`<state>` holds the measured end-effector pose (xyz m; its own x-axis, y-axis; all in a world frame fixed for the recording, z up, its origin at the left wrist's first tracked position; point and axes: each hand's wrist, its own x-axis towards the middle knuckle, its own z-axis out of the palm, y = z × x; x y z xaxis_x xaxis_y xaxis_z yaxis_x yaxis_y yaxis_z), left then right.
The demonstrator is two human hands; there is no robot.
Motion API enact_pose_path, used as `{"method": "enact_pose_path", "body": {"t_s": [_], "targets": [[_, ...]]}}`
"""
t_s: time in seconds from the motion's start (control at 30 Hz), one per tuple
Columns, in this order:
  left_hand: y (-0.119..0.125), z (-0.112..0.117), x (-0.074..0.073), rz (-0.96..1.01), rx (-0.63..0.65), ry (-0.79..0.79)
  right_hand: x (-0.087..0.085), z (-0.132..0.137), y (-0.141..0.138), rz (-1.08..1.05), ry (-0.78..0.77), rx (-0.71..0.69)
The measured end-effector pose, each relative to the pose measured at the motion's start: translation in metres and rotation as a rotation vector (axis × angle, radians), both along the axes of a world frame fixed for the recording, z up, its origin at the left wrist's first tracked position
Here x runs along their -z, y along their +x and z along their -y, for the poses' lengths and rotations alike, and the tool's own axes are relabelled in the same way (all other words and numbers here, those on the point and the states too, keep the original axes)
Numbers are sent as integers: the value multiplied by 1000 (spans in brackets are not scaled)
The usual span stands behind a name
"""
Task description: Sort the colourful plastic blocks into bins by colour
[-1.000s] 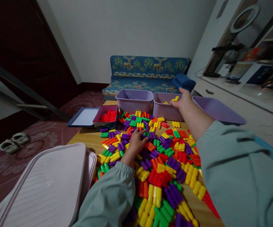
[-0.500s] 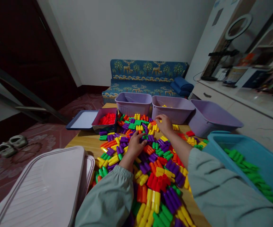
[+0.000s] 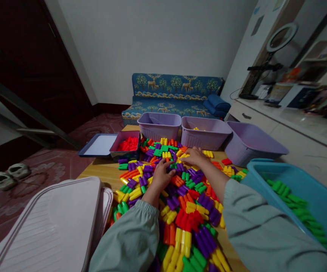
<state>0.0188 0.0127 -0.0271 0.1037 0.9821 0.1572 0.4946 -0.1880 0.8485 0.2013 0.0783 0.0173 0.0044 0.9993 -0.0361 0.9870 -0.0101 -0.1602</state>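
Note:
A heap of plastic building blocks [image 3: 180, 221] in red, orange, yellow, green and purple, shaped like joined tubes, covers the wooden table [image 3: 106, 174]. My left hand [image 3: 161, 175] hovers low over the middle of the heap, thumb and fingers apart, with purple and green blocks by its fingertips. My right hand [image 3: 196, 157] reaches in from the right, its fingers stretched leftward over yellow and orange blocks near the far side. No block shows in either hand, though the undersides of the fingers are hidden.
Three lilac bins [image 3: 159, 128] line the far side; the middle one has yellow blocks. A blue bin [image 3: 261, 177] at the right contains green blocks [image 3: 296, 206]. At the left are a tin of red blocks [image 3: 128, 144], its lid [image 3: 96, 145] and stacked pale lids [image 3: 52, 223].
My right hand has come down and toward me from the front of the middle lilac bin, its fingers now reaching left over the blocks. My left hand has stayed nearly in place.

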Motion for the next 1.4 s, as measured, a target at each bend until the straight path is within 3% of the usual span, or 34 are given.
{"method": "enact_pose_path", "body": {"t_s": [0.2, 0.4, 0.63, 0.7, 0.83, 0.9, 1.0, 1.17, 1.4], "targets": [[0, -1, 0, 4, -1, -1, 8, 5, 0, -125, 6, -108], [-1, -2, 1, -3, -5, 13, 10, 10, -7, -246, 10, -60], [-1, -5, 5, 126, -42, 56, 6, 23, -15, -596, -51, -41], [0, -4, 5, 172, -29, 82, 7, 34, -16, -761, -89, -23], [1, -1, 2, 250, 59, 94, 17, 59, -17, -1406, -110, 48], [2, 2, 0, 245, 123, 87, 24, 70, -18, -1599, -78, 72], [3, 5, -4, 201, 177, 109, 30, 81, -20, -1672, -19, 87], [2, 9, -9, 202, 155, 144, 30, 88, -26, -1686, 27, 91], [4, 9, -17, 357, 101, 114, 40, 89, -30, -1637, 16, -68]]}}
